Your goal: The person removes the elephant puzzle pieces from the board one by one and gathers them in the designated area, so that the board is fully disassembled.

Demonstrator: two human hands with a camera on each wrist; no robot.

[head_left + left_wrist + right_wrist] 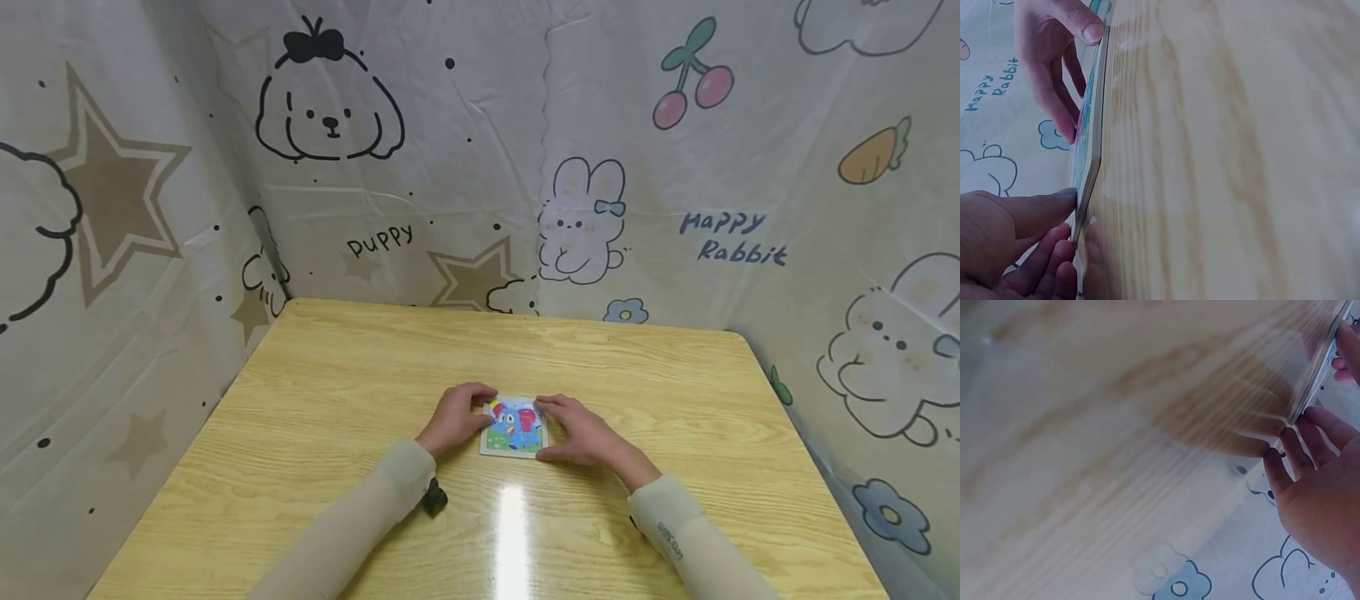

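Observation:
A small square jigsaw puzzle (513, 432) with a blue elephant picture and a pale frame lies flat on the wooden table, between both hands. My left hand (454, 421) grips its left side, with the thumb on the edge and the other fingers bent by the upper left corner. On the opposite side my right hand (583, 432) spans the right edge, thumb at the near corner and fingertips at the far one. The left wrist view shows the puzzle (1092, 131) edge-on, low against the tabletop. In the right wrist view, right fingertips meet the table beside the puzzle's edge (1315, 378).
The light wood table (360, 358) extends around the puzzle on all sides. A pale curtain (465, 125) printed with cartoon animals, stars and fruit stands behind it and at both sides. A small black object (434, 497) sits at the left cuff.

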